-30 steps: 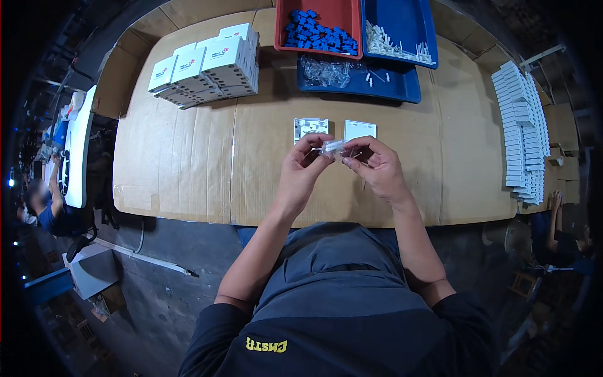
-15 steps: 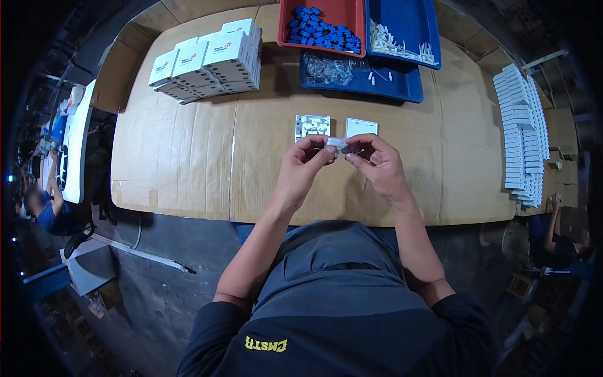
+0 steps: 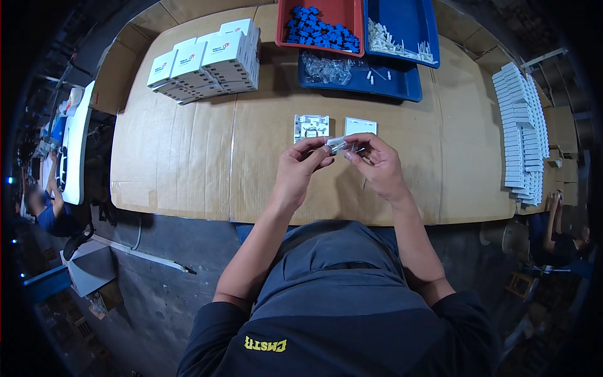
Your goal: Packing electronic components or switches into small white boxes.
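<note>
A small clear plastic bag with white pieces in it (image 3: 336,144) is held up between my two hands, over the table. My left hand (image 3: 296,173) pinches its left end between thumb and fingers. The other end is in a pinch of my right hand (image 3: 379,166). Just beyond my fingers lies a shallow white case with its inside facing up (image 3: 311,125), showing grey and dark shapes. Beside it to the right rests a flat white cover (image 3: 362,125). My fingers hide part of the bag.
White boxes (image 3: 217,63) stand stacked at the back left. At the back are a red tray (image 3: 344,14) of blue clips, a blue tray (image 3: 405,22) of white pieces, and a lower blue tray (image 3: 402,89) with clear bags. White cases (image 3: 520,132) line the right side. Other people work at both sides.
The bag has tilted between my fingers, and its white contents show more plainly. Both hands have shifted only slightly.
</note>
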Motion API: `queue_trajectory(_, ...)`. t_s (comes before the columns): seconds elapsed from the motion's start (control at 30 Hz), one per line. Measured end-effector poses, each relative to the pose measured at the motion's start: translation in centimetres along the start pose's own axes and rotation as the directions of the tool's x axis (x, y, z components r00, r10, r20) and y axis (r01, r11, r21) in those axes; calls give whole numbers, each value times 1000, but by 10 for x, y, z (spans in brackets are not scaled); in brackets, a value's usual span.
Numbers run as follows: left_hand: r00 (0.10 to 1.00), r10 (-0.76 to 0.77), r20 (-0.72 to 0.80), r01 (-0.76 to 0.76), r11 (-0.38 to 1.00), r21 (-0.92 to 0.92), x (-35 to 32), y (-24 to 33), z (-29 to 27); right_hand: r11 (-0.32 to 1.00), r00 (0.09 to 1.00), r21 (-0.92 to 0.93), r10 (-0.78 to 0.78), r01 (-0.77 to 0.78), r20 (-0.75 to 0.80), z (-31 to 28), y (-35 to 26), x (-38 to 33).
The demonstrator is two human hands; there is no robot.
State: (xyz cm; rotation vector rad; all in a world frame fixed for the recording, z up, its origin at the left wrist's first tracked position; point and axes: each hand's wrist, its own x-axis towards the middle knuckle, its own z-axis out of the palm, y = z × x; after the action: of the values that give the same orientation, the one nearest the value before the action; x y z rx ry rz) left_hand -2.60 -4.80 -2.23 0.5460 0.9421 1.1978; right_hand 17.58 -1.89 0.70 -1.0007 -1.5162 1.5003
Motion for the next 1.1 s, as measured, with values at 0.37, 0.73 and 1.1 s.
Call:
queue_trajectory(0.37, 994, -54, 99, 75, 974, -215, -1, 1, 6, 1000, 1000, -20, 19, -19, 6, 1, -3, 2)
queue_trajectory(0.73, 986, -117, 115, 136, 976, -170, 0, -1, 1, 997, 998, 51, 57, -58, 13, 8, 2, 4)
queue_trajectory(1.1, 992, 34, 119, -55, 983, 175, -1, 5, 3, 994, 995, 72, 87, -84, -40, 9, 1, 6)
